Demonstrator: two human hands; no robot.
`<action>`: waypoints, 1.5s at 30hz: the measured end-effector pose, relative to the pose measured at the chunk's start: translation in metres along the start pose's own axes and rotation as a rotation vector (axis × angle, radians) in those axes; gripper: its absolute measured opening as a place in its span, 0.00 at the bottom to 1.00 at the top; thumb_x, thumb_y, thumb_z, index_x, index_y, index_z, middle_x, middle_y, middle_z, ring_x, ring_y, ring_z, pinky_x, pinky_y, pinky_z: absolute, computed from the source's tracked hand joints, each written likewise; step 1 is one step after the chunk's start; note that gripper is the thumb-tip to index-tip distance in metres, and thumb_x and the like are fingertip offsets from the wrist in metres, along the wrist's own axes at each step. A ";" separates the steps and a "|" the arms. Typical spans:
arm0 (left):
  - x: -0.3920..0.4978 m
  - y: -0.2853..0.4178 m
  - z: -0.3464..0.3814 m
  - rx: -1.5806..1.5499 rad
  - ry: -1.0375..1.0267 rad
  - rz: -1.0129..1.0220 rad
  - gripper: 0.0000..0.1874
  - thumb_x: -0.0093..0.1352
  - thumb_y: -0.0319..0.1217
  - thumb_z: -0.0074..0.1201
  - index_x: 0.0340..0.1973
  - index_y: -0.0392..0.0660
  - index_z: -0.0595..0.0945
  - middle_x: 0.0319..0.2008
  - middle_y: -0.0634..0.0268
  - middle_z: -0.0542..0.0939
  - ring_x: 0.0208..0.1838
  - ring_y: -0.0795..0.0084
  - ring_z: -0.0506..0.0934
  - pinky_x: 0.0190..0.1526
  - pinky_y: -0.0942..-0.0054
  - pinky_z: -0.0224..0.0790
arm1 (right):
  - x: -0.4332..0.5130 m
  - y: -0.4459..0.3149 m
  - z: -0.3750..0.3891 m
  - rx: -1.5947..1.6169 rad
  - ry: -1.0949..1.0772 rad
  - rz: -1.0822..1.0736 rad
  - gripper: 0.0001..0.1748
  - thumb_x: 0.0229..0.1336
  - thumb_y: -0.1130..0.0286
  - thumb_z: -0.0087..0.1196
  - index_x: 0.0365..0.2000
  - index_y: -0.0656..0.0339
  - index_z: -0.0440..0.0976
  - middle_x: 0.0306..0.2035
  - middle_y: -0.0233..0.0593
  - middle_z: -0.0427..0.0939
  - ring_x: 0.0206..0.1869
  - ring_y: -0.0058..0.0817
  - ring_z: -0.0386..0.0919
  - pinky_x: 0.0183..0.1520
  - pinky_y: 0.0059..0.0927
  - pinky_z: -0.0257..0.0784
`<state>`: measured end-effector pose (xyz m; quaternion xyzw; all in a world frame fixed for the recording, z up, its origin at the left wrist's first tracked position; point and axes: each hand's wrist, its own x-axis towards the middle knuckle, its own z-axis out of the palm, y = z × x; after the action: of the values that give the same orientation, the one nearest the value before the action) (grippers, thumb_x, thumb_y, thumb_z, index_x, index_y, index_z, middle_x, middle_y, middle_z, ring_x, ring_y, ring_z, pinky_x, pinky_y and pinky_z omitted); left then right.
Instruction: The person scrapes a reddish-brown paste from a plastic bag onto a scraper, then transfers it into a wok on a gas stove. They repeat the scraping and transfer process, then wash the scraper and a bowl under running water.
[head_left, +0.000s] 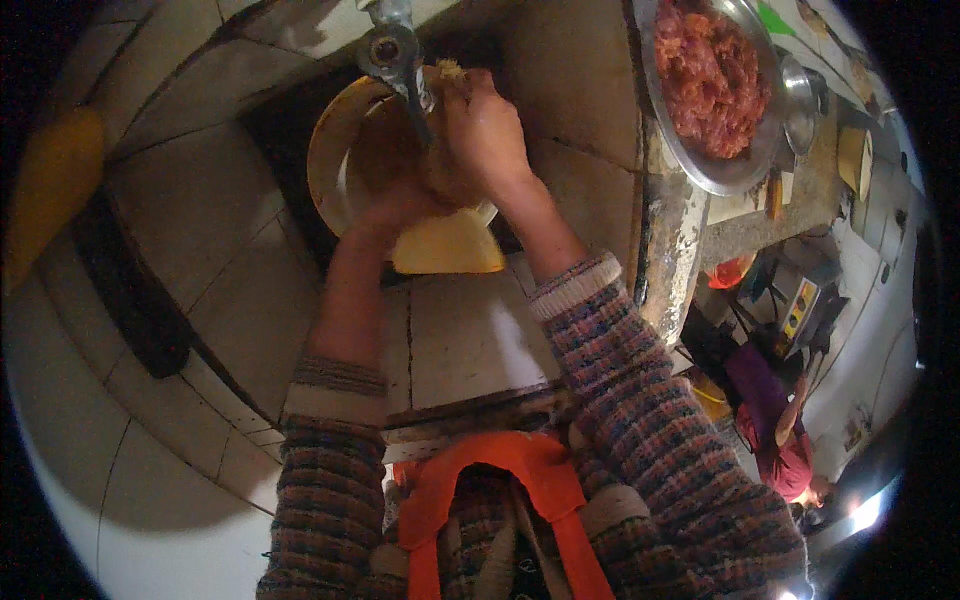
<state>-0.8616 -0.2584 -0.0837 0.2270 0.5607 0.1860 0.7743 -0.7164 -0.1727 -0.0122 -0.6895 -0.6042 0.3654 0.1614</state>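
A round pale bowl (324, 161) sits in a tiled sink basin under a metal tap (390, 56). My right hand (484, 135) is over the bowl's right side, its fingers curled on a rough yellowish piece (450, 69) that shows only in part above the knuckles. My left hand (409, 206) reaches into the bowl's near side, dim and blurred, so its fingers and anything in them cannot be made out. Just below the hands, a yellow curved piece (450, 244) sticks out over the bowl's near edge; the hands hide the rest of it.
Right of the sink, a steel bowl of raw meat (712, 82) stands on a worn ledge (675, 225), beside a smaller metal vessel (799, 105). A person in a red shirt (784, 457) is farther right. A yellow object (56, 187) is at the left.
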 end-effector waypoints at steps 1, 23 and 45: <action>0.002 -0.003 -0.009 -0.006 0.055 -0.005 0.21 0.60 0.29 0.55 0.50 0.41 0.79 0.43 0.60 0.81 0.47 0.64 0.77 0.51 0.67 0.68 | 0.000 0.004 0.001 -0.133 -0.067 -0.106 0.16 0.61 0.60 0.48 0.33 0.63 0.77 0.31 0.61 0.78 0.37 0.57 0.77 0.40 0.51 0.72; 0.015 0.010 -0.028 0.726 0.735 0.178 0.16 0.65 0.29 0.49 0.48 0.41 0.77 0.46 0.47 0.79 0.51 0.50 0.77 0.52 0.57 0.67 | -0.045 0.012 0.041 -0.055 -0.074 0.054 0.17 0.62 0.69 0.45 0.51 0.56 0.71 0.54 0.48 0.70 0.52 0.48 0.72 0.56 0.42 0.68; -0.075 0.048 0.009 0.043 0.568 0.272 0.21 0.69 0.34 0.53 0.54 0.37 0.73 0.46 0.60 0.77 0.46 0.71 0.75 0.48 0.69 0.69 | -0.033 -0.002 0.001 1.191 -0.483 0.401 0.18 0.60 0.63 0.55 0.49 0.60 0.73 0.39 0.36 0.78 0.36 0.23 0.76 0.35 0.27 0.73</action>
<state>-0.8770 -0.2611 0.0046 0.2553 0.7228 0.3319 0.5498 -0.7185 -0.2039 -0.0012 -0.4804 -0.1790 0.8030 0.3038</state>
